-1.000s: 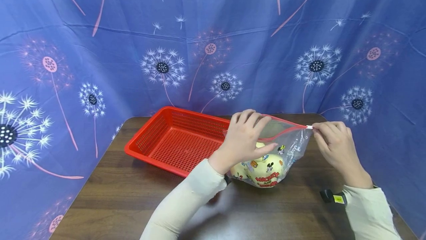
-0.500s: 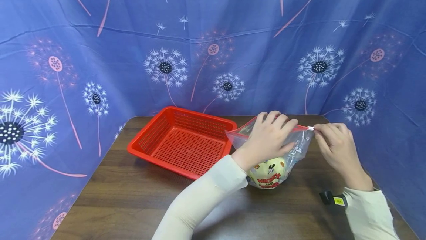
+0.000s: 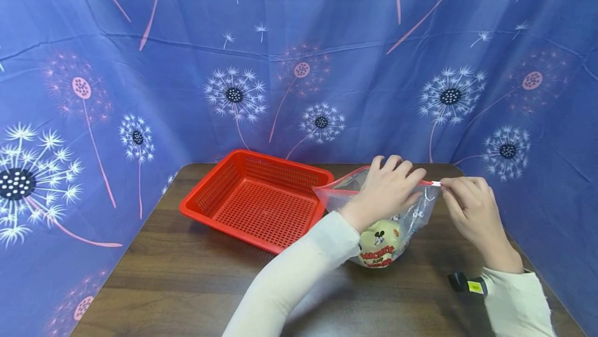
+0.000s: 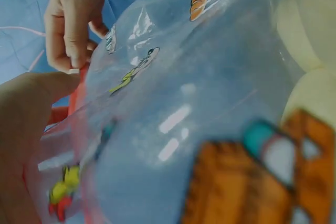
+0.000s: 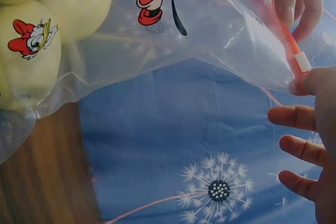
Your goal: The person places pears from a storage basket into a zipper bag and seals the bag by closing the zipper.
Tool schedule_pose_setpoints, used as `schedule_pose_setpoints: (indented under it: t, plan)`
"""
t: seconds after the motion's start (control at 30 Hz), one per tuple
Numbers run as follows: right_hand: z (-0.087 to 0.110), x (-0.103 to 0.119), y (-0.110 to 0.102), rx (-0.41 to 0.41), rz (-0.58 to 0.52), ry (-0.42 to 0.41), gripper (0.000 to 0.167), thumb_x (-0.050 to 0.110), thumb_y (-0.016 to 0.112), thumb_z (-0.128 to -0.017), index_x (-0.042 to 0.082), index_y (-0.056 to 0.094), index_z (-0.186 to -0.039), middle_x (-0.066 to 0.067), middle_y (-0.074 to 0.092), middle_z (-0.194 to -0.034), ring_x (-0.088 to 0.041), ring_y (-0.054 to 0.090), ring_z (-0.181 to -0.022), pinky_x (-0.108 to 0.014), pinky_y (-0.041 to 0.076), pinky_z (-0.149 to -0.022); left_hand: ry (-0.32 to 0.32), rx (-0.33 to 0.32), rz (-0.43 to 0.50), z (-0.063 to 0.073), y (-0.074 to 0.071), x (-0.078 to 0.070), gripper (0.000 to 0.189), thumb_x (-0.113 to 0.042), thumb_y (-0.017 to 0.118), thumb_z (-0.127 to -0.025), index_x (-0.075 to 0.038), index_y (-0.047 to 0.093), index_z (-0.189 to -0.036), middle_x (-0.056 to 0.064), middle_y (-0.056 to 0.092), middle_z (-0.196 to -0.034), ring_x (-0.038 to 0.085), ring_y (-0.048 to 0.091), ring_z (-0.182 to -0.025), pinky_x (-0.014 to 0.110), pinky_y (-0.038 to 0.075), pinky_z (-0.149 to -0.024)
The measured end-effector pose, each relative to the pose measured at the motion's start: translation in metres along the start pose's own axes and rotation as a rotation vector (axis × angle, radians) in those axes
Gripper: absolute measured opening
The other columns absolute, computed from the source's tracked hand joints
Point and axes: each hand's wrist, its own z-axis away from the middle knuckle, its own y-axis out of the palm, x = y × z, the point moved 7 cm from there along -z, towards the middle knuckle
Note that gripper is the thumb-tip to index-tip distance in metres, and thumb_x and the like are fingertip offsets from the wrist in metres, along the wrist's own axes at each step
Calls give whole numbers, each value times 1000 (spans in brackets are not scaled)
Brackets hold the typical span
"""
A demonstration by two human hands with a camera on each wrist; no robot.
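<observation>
A clear zip bag (image 3: 422, 210), printed with cartoon figures and trimmed with a red zip, hangs between the two hands above the table. Its mouth gapes on the left. Several pale yellow rounded things (image 5: 37, 56) fill its bottom; their kind is unclear. My left hand (image 3: 390, 186) pinches the red zip edge close to the white slider (image 3: 436, 184), thumb on the near side. At the bag's right top corner, beside the slider, my right hand (image 3: 474, 207) pinches the end of the zip with thumb and forefinger. Its other fingers (image 5: 302, 150) spread loosely below.
A red plastic basket (image 3: 187, 207) with perforated walls stands left of the bag on the brown wooden table (image 3: 187, 285). A blue cloth (image 3: 280, 15) with dandelion prints hangs behind and at both sides.
My left hand has slid right along the zip towards the right hand, and the bag's left end has come into sight. The right hand stays nearly in place at the slider.
</observation>
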Motion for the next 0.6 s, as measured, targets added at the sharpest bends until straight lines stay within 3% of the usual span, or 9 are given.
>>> schedule_pose_setpoints:
  t: [0.17,0.37,0.6]
  plan:
    - [0,3,1,2,-24,-4,35,27,51,-102,-3,66,-97,-20,66,-87,-42,52,-85,-55,33,-77,15,-38,25,-3,2,-5,25,-45,50,-100,-33,64,-117,-14,63,-105,12,54,-109,34,39,-90]
    - [-4,8,4,27,-31,-2,58,47,43,-104,-4,67,-95,-21,66,-88,-40,51,-85,-52,33,-78,25,-54,55,-5,7,-8,23,-44,47,-103,-35,66,-112,-15,65,-101,10,54,-106,33,39,-93]
    - [-2,10,5,13,-22,-10,48,40,47,-104,-2,69,-95,-19,67,-88,-40,52,-85,-56,33,-76,25,-58,81,-4,11,-9,24,-41,44,-105,-37,67,-110,-16,65,-97,9,53,-104,34,40,-92]
